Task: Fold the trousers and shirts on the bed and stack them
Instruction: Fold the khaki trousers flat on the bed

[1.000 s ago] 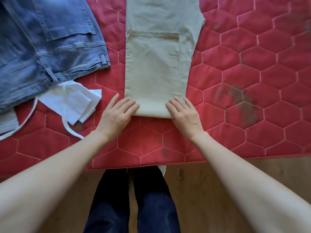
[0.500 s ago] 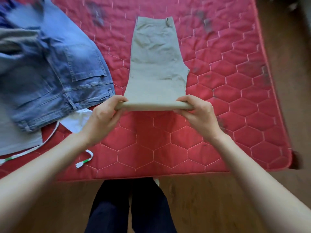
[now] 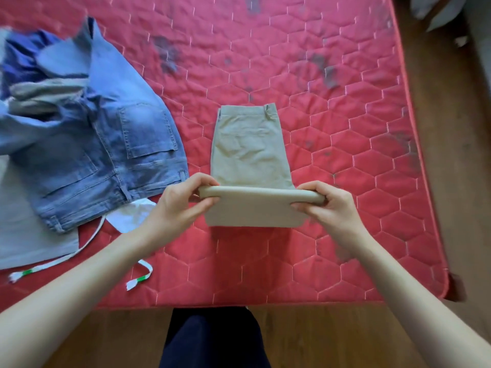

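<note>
Above the red bed, left hand and right hand grip the beige trousers' raised fold; long axis near-far, waistband far.

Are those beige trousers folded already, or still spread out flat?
Partly folded. The beige trousers are doubled over; the left hand and right hand pinch the raised fold edge, while the waistband end lies flat on the bed.

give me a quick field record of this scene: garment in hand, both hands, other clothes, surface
garment in hand: beige trousers, near fold lifted, waistband end flat on the bed
left hand: grips the fold's left end
right hand: grips the fold's right end
other clothes: blue jeans unfolded to the left, white drawstring garment partly under them
surface: red quilted mattress
</note>
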Motion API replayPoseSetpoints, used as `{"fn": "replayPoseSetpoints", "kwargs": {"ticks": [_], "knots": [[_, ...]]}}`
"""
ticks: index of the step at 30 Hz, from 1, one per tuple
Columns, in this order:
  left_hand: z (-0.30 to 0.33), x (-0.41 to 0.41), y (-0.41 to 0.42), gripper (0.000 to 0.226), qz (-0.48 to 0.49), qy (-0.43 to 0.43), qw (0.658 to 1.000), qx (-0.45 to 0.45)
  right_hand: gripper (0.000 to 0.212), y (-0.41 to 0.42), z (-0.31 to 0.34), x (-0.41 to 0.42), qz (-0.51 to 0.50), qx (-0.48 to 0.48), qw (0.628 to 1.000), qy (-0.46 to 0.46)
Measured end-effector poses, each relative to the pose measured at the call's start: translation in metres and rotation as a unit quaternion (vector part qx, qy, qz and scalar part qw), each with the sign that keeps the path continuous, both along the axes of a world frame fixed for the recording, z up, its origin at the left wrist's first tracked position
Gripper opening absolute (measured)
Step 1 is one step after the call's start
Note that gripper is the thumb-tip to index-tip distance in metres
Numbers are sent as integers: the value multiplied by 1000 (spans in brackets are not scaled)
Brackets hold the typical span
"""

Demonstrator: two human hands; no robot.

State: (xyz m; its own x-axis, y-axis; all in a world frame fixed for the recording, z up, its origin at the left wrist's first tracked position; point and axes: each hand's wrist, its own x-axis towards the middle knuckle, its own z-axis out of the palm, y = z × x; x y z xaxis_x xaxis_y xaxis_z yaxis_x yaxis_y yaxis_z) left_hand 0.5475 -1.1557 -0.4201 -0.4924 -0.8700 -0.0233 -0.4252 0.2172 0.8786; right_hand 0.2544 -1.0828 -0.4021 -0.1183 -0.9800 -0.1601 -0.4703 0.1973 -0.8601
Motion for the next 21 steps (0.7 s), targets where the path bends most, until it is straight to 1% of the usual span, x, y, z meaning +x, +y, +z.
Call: {"fn": "replayPoseSetpoints", "kwargs": {"ticks": [4, 8, 11, 14, 17, 19, 21], "knots": [[-31, -14, -61, 20, 51, 26, 998, 30, 24, -62, -24, -3, -48, 15, 999, -13], [-69, -28, -137, 18, 73, 46, 994, 67, 25, -138, -56, -13, -80, 20, 996, -27], [-109, -40, -192, 20, 81, 30, 992, 91, 26, -192, -96, -21, -127, 34, 991, -31], [-154, -55, -236, 28, 104, -11, 983, 149, 25, -239, -142, -23, -155, 63, 985, -48], [-194, -68, -261, 27, 115, -38, 972, 202, 25, -270, -187, -26, -169, 108, 979, -45], [-211, -73, -271, 25, 128, -41, 973, 187, 23, -285, -207, -29, -181, 116, 976, -41], [-218, -76, -282, 24, 146, -21, 976, 162, 21, -297, -215, -34, -193, 94, 976, -39]]}}
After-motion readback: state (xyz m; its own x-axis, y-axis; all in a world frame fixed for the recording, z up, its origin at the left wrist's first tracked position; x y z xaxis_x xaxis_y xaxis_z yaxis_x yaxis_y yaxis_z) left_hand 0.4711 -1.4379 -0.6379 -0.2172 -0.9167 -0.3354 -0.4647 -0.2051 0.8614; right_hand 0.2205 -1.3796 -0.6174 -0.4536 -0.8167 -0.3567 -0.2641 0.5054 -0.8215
